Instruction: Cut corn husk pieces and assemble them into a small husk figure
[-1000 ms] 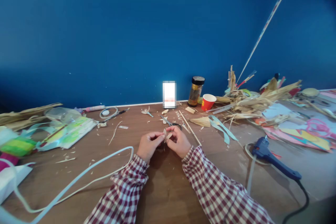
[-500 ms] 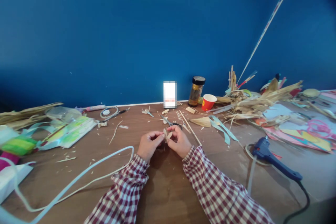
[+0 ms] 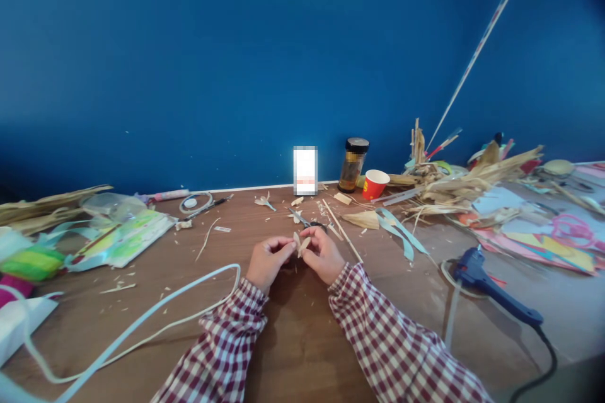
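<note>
Close together over the middle of the table, both my hands pinch a small pale flower [image 3: 304,244] with petals that look cut from dried husk. My left hand [image 3: 271,262] grips it from the left between thumb and forefinger. From the other side, my right hand [image 3: 323,257] pinches a petal with thumb and bent fingers. The lower part of the flower is partly hidden by the fingers. Just beyond them lies a pair of dark-handled scissors [image 3: 316,225]. A second pale flower [image 3: 265,201] with a bluish stem rests farther back on the left.
A blue glue gun [image 3: 491,289] lies at right, its cord trailing forward. A red paper cup [image 3: 376,184] and a black-lidded jar [image 3: 353,165] stand at the back. Dried husks [image 3: 472,186] pile up behind right. A white cable [image 3: 165,318] loops beside my left sleeve.
The petals between my fingers have shifted very slightly. Both hands keep the same place and the same pinch; the other things lie as before.
</note>
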The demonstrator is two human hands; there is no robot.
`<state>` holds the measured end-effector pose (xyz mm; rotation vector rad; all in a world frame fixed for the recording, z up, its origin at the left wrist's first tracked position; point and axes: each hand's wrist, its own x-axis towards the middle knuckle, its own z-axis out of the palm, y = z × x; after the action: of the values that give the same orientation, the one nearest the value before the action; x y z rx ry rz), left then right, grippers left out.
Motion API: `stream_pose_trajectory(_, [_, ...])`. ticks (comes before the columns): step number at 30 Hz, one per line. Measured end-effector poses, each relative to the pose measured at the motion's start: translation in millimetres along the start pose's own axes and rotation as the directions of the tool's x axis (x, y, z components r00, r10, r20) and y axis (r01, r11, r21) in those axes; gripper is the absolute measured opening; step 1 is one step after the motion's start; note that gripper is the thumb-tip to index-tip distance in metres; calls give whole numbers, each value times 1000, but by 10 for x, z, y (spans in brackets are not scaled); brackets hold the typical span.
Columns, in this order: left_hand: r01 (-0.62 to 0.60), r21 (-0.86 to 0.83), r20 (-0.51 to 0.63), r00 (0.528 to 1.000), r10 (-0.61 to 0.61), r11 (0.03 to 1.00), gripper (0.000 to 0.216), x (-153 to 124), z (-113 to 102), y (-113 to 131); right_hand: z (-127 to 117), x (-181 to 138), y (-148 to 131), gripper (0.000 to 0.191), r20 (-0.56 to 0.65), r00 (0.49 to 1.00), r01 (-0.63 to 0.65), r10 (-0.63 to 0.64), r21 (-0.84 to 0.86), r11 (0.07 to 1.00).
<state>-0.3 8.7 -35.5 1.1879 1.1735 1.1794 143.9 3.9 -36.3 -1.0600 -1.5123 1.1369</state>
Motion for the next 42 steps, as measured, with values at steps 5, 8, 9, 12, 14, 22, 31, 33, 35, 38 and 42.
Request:
stream_pose_trajectory(5, [1, 39, 7, 1000, -2, 999, 30, -27, 21, 48, -6, 27, 31, 26, -34, 999, -7, 9, 70, 998])
stream_pose_trajectory(8, [-22, 66, 57, 998, 19, 998, 33, -46, 44, 65, -14, 49, 39, 24, -81, 996, -37, 49, 152, 988])
stream_pose_trajectory(9, [-38, 69, 84, 996, 32, 997, 33, -50, 51, 64, -16, 54, 38, 24, -88, 994, -47, 64, 178, 983])
stream_pose_trajectory(12, [-61, 68, 124, 991, 52, 996, 33, -53, 61, 43, -15, 57, 33, 24, -93, 993, -55, 78, 221, 974])
stream_pose_trajectory(14, [-55, 78, 112, 993, 46, 995, 33, -50, 57, 26, -10, 54, 28, 23, -92, 993, -46, 67, 213, 976])
stream_pose_trajectory(22, [-57, 141, 87, 995, 45, 988, 31, -37, 28, 7, 1, 51, -2, 18, -91, 994, -52, 67, 154, 987])
stream_pose_trajectory(31, [-49, 136, 36, 998, 44, 990, 28, -25, 35, -6, 9, 48, -25, 11, -98, 995, -7, 13, 67, 998])
stream_pose_trajectory(33, [-46, 122, 32, 999, 42, 991, 29, -27, 38, -3, 5, 48, -22, 10, -96, 995, -4, 11, 70, 998])
stream_pose_trajectory(35, [-47, 111, 33, 999, 43, 993, 29, -31, 40, 1, 2, 47, -22, 11, -94, 995, -9, 16, 77, 997])
stream_pose_trajectory(38, [-55, 113, 48, 998, 50, 992, 29, -34, 41, 0, 4, 44, -32, 13, -82, 996, -36, 44, 100, 994])
stream_pose_trajectory(42, [-70, 130, 36, 997, 66, 989, 27, -33, 38, -2, 14, 41, -30, 14, -86, 995, -41, 52, 121, 992])
